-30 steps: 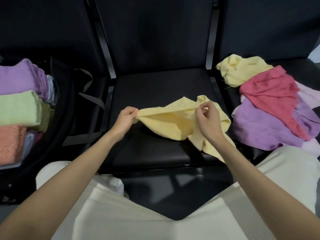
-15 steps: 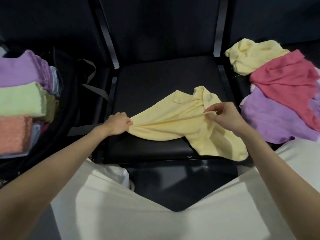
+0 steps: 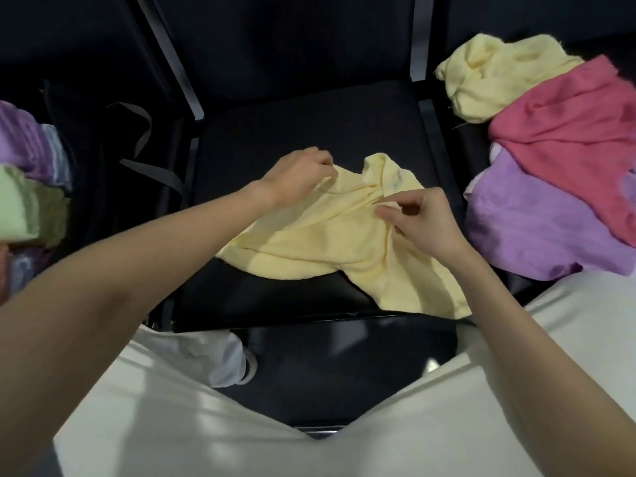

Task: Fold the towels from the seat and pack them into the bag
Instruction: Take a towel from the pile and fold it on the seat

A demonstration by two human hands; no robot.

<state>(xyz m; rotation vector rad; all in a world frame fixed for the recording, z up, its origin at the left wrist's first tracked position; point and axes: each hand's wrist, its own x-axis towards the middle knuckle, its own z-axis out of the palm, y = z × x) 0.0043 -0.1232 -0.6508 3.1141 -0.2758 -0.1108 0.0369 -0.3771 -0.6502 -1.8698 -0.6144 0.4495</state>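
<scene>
Head view | left hand (image 3: 299, 177) has shifted up-seat, both hands pinching yellow towel (image 3: 330, 246), right hand (image 3: 423, 222) mid-edge | spreading flat, fold not begun

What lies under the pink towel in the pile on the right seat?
The pink towel overlaps a purple towel and a yellow towel's edge. Anything deeper in the pile, and the seat beneath, is covered.

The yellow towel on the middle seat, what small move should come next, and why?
Probably pull the two pinched spots apart to flatten it. The yellow towel lies crumpled and creased on the seat, one corner drooping over the front edge, with the left hand and right hand both gripping its upper part.
</scene>
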